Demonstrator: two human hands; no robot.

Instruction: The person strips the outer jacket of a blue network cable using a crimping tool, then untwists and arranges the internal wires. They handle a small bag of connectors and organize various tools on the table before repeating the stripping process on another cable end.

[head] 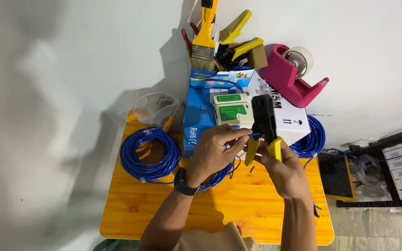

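Note:
My right hand point(285, 173) grips the yellow handles of a black crimping tool point(263, 120), its head pointing away from me. My left hand point(216, 149), with a dark watch on the wrist, pinches the end of a blue cable point(256, 135) and holds it against the side of the tool's head. Both hands hover over a small orange wooden table point(131, 211). The cable's tip is too small to make out.
A coil of blue cable point(149, 154) lies at the table's left, another coil point(313, 138) at the right. A white-and-green cable tester point(231, 109) sits on a blue box point(195, 126). Behind stand a paintbrush point(204, 37), yellow-handled tools point(238, 44) and a pink tape dispenser point(290, 75).

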